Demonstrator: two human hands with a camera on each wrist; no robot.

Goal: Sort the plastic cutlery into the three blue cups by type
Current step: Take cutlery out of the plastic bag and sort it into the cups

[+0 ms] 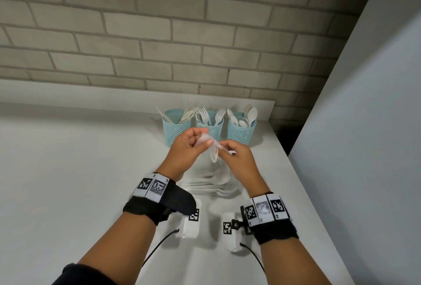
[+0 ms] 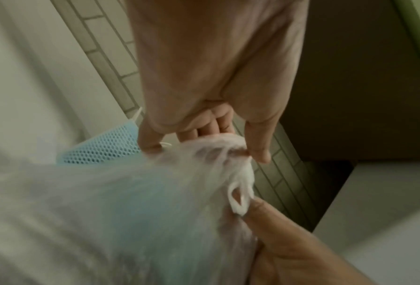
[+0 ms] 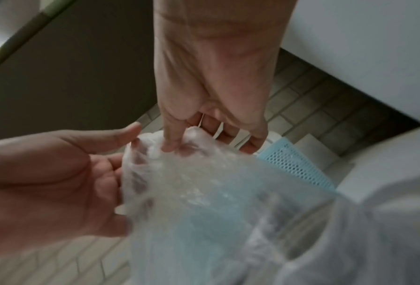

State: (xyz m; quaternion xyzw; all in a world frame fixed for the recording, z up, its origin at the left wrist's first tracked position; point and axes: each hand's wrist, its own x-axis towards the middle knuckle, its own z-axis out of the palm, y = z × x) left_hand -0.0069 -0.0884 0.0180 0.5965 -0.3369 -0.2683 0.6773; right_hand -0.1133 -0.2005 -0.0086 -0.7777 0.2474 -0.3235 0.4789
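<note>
Both hands, left hand [image 1: 186, 146] and right hand [image 1: 239, 159], pinch the clear bag's [image 1: 208, 148] knotted mouth; opening it comes next, freeing more cutlery [image 1: 209, 185].

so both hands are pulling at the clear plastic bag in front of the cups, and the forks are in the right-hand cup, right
Not quite. The head view shows the forks in the middle cup; the right-hand cup holds spoons. The rest is right: the left hand and right hand both grip the clear plastic bag in front of the cups.
</note>
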